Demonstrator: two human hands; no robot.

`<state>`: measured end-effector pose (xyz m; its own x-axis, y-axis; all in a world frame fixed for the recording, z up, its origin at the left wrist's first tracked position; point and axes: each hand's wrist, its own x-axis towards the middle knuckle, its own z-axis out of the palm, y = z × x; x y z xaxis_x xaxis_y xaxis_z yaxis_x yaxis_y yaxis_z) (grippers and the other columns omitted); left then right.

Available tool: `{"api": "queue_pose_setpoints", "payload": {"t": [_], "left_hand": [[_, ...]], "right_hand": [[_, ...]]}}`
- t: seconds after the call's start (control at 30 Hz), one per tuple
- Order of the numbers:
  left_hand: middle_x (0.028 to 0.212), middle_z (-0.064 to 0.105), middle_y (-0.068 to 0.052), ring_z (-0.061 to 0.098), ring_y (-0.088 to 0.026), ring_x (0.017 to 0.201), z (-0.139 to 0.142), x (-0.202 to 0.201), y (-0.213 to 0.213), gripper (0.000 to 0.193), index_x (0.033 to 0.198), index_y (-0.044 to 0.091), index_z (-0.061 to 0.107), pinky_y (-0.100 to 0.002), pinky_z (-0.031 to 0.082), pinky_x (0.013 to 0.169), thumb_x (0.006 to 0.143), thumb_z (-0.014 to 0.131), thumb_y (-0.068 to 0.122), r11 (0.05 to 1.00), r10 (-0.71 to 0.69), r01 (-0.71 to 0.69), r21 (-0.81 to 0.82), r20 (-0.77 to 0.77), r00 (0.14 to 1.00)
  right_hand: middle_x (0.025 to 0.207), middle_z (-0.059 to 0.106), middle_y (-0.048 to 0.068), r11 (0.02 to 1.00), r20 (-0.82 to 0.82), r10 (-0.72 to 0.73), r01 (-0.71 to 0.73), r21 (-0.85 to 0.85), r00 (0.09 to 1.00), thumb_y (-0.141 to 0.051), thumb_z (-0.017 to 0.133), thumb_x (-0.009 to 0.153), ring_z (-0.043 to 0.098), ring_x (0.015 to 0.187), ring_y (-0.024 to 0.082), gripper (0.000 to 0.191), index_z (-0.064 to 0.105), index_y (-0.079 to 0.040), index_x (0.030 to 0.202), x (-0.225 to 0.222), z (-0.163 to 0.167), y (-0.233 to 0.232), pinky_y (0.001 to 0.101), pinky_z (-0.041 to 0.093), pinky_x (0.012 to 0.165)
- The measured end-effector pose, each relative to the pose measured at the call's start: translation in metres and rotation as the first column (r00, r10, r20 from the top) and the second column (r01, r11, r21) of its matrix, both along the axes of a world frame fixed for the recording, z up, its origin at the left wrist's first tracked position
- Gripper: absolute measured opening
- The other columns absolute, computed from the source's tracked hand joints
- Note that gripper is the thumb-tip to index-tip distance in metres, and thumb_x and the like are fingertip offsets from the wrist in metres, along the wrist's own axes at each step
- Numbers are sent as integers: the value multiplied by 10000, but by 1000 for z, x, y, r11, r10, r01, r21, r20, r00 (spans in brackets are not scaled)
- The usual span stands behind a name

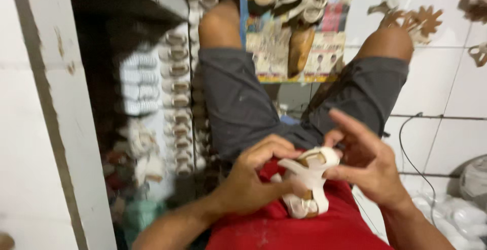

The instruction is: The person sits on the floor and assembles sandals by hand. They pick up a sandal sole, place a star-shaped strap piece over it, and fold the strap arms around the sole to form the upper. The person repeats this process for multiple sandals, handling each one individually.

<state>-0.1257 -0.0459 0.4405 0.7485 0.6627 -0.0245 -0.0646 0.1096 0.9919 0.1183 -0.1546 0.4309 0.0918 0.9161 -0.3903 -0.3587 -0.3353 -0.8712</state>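
white sandal between both hands — left hand, right hand

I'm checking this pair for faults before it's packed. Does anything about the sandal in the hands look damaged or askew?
Nothing stands out. The white sandal sits between the left hand and the right hand, over the red shirt. Its straps look whole, but the picture is blurred, so fine flaws cannot be ruled out.

Lying in rows on the floor at left: white sandals. Trailing across the tiled floor at right: black cable.
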Motion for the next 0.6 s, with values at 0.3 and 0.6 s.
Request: {"api": "queue_pose_setpoints", "payload": {"t": [0.3,0.6], "left_hand": [[1029,675,-37,639,-87,903,-44,-10,1,165,1028,-2,705,-255,552,800,1076,624,133,925,28,-23,-378,6,1000],[1405,422,-72,465,-185,1352,-138,32,45,762,1560,140,287,-324,413,1169,976,773,83,-19,-103,718,-695,716,691]], "right_hand": [[1076,656,145,994,-152,58,-43,101,987,14,908,717,643,993,179,1063,396,43,1649,-11,-33,17,279,535,828],[1048,669,113,961,-129,158,-123,247,979,-19,903,774,680,1001,205,1017,395,14,1654,-6,-71,31,370,567,936]]}}
